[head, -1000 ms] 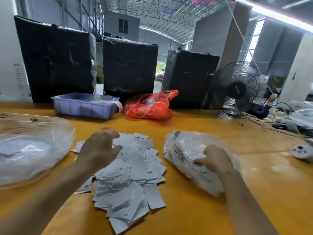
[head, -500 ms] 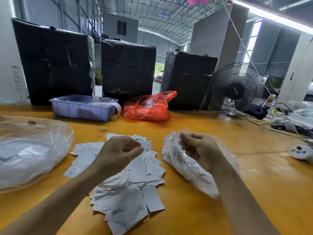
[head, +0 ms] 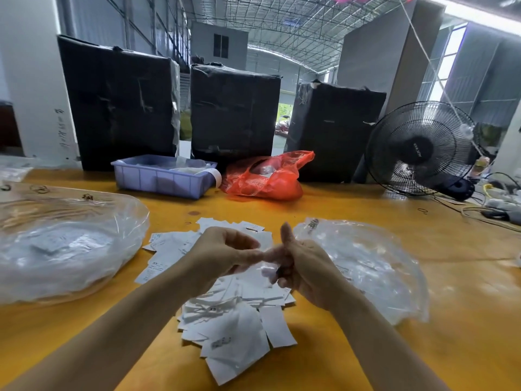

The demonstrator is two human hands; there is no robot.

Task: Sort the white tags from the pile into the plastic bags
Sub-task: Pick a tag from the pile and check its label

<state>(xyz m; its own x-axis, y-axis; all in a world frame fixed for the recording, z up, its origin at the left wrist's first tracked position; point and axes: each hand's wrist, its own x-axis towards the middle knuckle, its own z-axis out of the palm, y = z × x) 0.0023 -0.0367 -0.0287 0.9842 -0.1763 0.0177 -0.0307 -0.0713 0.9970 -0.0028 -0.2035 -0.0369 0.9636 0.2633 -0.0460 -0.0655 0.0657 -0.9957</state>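
- Left hand (head: 222,252): fingers curled, tips meeting the right hand (head: 298,266) above the tag pile (head: 234,314); grasp cannot be told.
- Right hand: thumb raised, fingers curled; contents unclear.
- Plastic bags: one at 9 o'clock (head: 64,244) of the pile, one at 3 o'clock (head: 366,263).

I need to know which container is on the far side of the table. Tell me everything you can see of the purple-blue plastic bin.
The purple-blue plastic bin is a shallow, open-topped rectangular tray with ribbed walls and a rolled rim. It sits flat on the yellow table, in front of the black-wrapped boxes and left of the orange bag. Whitish sheets or film lie inside, and a white strip curls over its right end.
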